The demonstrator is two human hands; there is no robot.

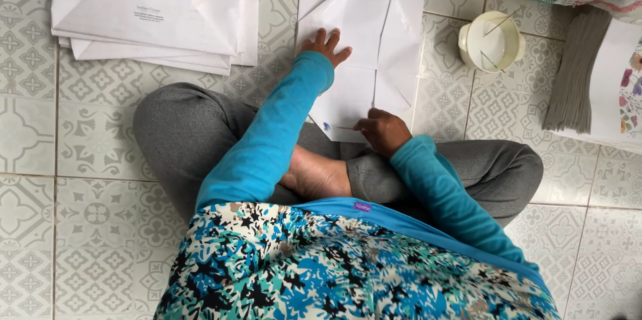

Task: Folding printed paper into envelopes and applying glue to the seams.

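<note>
The left hand (326,46) lies flat, fingers spread, pressing the folded white paper sheet (361,59) to the tiled floor (40,159). The right hand (382,130) pinches its near edge. Thin, light and easily creased, it seems best held at edges. Finished white paper envelopes (150,16) are stacked left of the fingers; a round cream tub (491,41) sits to their right.
</note>
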